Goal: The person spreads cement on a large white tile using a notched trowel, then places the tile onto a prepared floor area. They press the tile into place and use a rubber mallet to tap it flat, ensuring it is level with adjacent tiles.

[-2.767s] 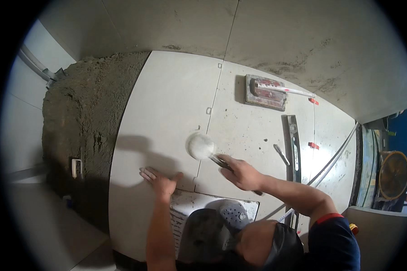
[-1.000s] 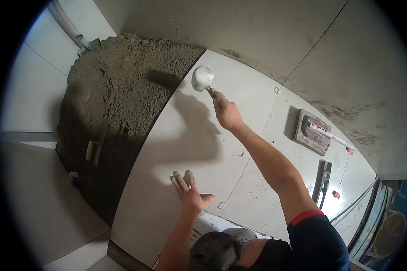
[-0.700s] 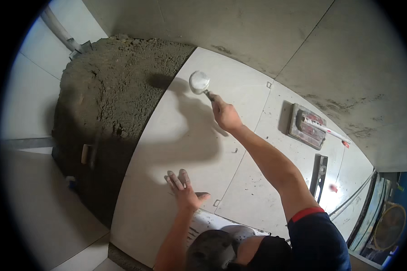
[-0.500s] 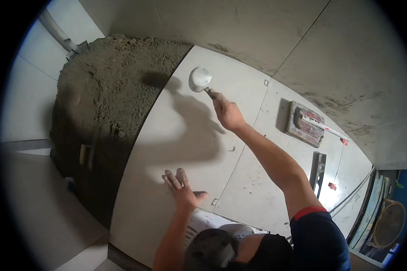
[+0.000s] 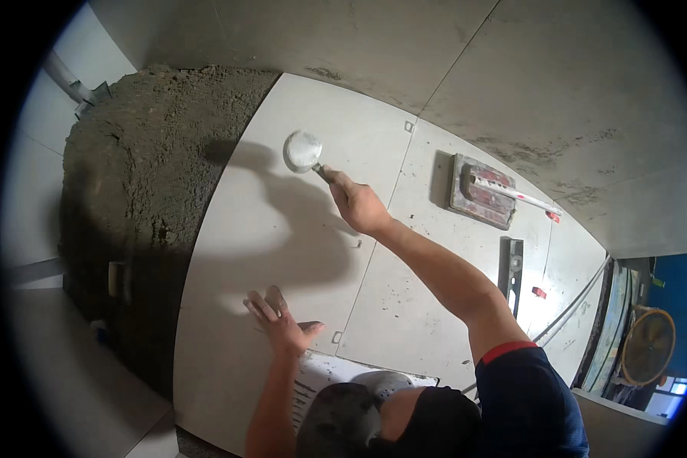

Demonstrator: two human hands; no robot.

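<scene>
My right hand [image 5: 359, 209] is wrapped round the short handle of a mallet with a round whitish head [image 5: 304, 149]. The mallet head is over the far part of a large white tile [image 5: 351, 137]; whether it touches the surface I cannot tell. Nearer to me, my left hand [image 5: 285, 330] rests on the same tile with its fingers spread and holds nothing. A small clip [image 5: 337, 337] sticks out of the tile joint just right of that hand, and another clip [image 5: 409, 126] shows at the joint's far end.
Rough grey mortar [image 5: 160, 145] borders the tile on the left. To the right lie a dirty reddish float [image 5: 466, 200] with a white rod [image 5: 523, 198] across it, a spirit level [image 5: 514, 275] and a red wedge [image 5: 539, 292]. A tiled wall [image 5: 557, 84] rises along the far side.
The picture has shifted, so everything appears farther left. Against the tile, the mallet and my right hand have come slightly nearer to me. My left hand stays on the same spot.
</scene>
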